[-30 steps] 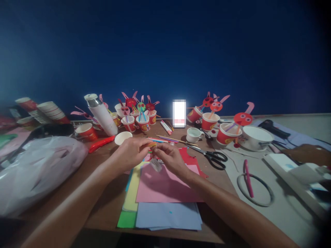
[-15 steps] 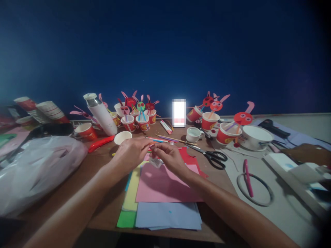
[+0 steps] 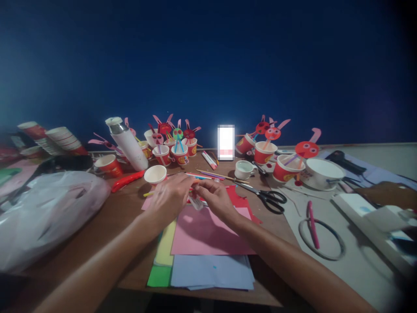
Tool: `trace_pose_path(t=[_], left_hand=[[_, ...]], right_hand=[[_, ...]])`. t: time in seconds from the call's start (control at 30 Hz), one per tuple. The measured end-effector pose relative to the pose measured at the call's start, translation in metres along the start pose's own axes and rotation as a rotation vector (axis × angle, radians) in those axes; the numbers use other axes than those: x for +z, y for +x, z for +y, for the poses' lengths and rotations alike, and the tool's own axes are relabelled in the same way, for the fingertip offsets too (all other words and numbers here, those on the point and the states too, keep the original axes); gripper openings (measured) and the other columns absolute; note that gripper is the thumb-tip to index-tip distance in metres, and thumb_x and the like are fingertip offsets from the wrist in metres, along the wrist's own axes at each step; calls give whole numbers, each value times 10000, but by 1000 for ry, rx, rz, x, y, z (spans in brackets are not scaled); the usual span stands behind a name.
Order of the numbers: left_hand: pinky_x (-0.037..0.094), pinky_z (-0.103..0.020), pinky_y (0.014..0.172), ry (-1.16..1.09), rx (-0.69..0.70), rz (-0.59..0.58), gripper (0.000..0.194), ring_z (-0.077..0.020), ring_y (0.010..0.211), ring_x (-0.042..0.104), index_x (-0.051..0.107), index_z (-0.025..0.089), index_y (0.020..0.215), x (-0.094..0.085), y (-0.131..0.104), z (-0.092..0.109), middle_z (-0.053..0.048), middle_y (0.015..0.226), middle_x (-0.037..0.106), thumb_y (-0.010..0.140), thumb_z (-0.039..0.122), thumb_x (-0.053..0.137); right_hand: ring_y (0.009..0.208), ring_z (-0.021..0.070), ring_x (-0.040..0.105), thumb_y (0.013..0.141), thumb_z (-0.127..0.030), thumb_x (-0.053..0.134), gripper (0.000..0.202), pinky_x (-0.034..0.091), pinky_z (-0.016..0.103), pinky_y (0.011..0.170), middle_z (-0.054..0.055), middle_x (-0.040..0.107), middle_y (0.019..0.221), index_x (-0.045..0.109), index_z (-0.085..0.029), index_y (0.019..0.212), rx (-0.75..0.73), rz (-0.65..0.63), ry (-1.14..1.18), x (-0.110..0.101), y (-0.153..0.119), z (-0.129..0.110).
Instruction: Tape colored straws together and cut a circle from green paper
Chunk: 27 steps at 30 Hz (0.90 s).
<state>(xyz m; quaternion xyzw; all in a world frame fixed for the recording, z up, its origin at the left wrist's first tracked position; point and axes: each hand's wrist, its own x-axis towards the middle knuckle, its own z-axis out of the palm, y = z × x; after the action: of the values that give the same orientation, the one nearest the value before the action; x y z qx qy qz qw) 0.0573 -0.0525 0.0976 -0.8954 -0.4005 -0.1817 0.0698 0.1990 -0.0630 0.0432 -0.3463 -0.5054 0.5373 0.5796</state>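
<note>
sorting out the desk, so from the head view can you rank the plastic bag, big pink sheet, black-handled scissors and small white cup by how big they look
1. plastic bag
2. big pink sheet, partly covered
3. black-handled scissors
4. small white cup

Spread before you, a brown wooden table [image 3: 97, 230] carries sheets of pink paper [image 3: 208, 234], yellow paper [image 3: 165, 250], green paper [image 3: 159, 277] and pale blue paper [image 3: 211, 271]. Black-handled metal scissors [image 3: 272, 200] lie to their right, while a white plastic bag [image 3: 52, 208], a tilted white bottle [image 3: 128, 145] and a small white handled cup [image 3: 244, 169] sit around the papers.
</note>
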Motion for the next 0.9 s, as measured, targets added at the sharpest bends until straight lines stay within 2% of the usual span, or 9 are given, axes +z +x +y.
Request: trace_pose_path(t=[0.2,0.43,0.8,0.9], left_hand=[[453,-302,801,3,-5,-8,173,-205,950,585,604,160,874,5,-3,3,-68,949,653,837,104,443],[462,-302,813,13,29,66,237,-205,975,573,600,168,990,9,-3,0,-70,1022,644,819,84,459],[455,-327,818,57,84,137,254,-215,963,573,596,145,1022,21,-7,-2,-103,1005,644,861,128,400],[441,-348,835,43,71,111,261,-233,995,557,578,127,1053,25,-9,-1,-119,1019,637,864,137,398]], right_hand=[[602,113,550,715,-258,618,108,446,247,610,-11,600,614,666,-161,715,15,40,68,2,1,0],[602,117,557,743,-271,602,144,444,243,597,-4,619,643,686,-160,779,26,30,73,2,-1,0],[615,131,555,752,-378,611,238,455,260,625,16,615,625,658,-147,717,19,46,25,-2,2,8],[601,127,546,767,-389,600,266,448,252,610,17,608,619,648,-145,671,-1,49,-11,-4,3,11]])
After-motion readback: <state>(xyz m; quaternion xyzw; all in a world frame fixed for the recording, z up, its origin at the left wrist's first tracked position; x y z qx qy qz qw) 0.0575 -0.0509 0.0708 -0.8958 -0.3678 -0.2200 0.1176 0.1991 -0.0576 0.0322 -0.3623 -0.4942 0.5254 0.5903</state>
